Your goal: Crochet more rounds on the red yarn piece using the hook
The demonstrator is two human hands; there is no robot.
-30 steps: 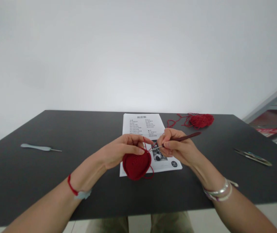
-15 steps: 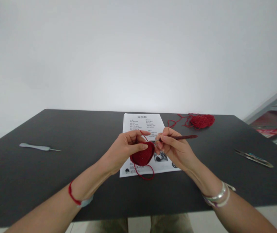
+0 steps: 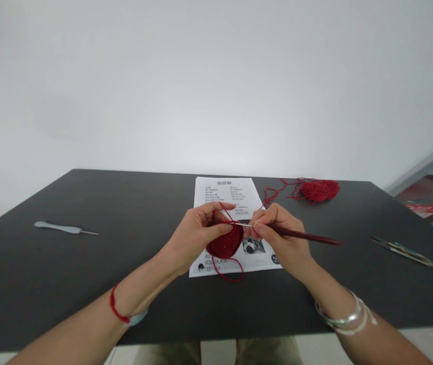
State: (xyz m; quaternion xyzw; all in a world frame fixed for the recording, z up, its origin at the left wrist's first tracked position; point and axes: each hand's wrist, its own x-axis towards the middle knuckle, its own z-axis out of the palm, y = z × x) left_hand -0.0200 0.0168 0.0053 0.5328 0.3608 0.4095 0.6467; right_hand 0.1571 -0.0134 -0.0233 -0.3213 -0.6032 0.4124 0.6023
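My left hand (image 3: 197, 233) pinches the upper edge of a small, rounded red crochet piece (image 3: 224, 244). A strand of red yarn passes over its raised index finger, and a loop of yarn hangs below the piece. Between the thumb and fingers of my right hand (image 3: 282, 235) is a crochet hook (image 3: 309, 235) with a dark reddish-brown handle. The hook's metal shaft points left and meets the top edge of the red piece beside my left thumb. Its very tip is too small to make out.
Under my hands lies a printed pattern sheet (image 3: 224, 190). Behind it to the right sits a red yarn ball (image 3: 319, 191) with loose strands. A grey-handled crochet hook (image 3: 58, 227) lies on the dark table (image 3: 132, 203) at left, thread snips (image 3: 402, 251) at right.
My right hand has shifted slightly right and down, and the hook's handle end now reaches farther right and lower. My left hand keeps its hold on the red piece. The view has shifted slightly.
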